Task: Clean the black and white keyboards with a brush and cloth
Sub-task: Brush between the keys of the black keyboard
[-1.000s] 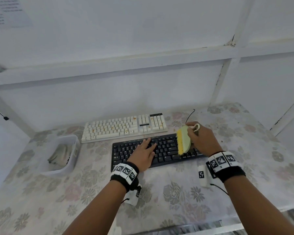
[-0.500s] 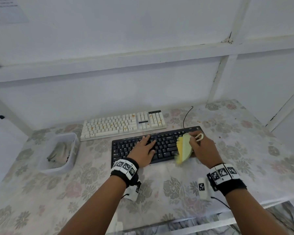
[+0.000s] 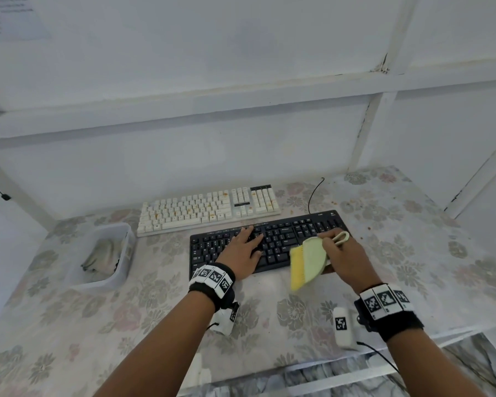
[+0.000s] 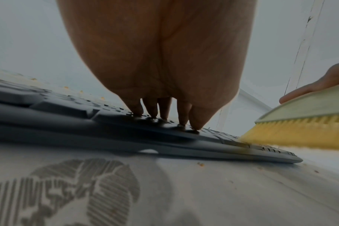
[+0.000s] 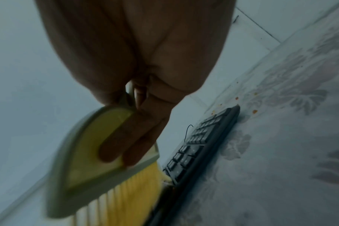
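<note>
The table, under a flowered cover, carries both keyboards. The white keyboard lies at the far side with orange crumbs still on its keys, and the black keyboard lies just near of it, almost touching. At the left stands a clear tub with a cloth bundled inside, well apart from both hands.

The step in hand looks to be brushing the black keyboard. To do it well, the strokes should run one way along the key rows, off the near edge, so crumbs leave the board rather than drop between keys. The bristles should be kept at a slant with light pressure, and the board must not slide. Crumbs lie on the cover past the right end, so sweeping that way would gather them in one spot. The white keyboard seems untouched and likely needs the same treatment, then the cloth.

The left hand lies flat on the middle of the black keyboard, fingers straight, fingertips pressing the keys to steady it. The right hand grasps the brush by its pale green back, fingers laid along it, over the board's right half. The yellow bristles point left and reach past the near edge, touching the board's rim in the wrist views.
</note>
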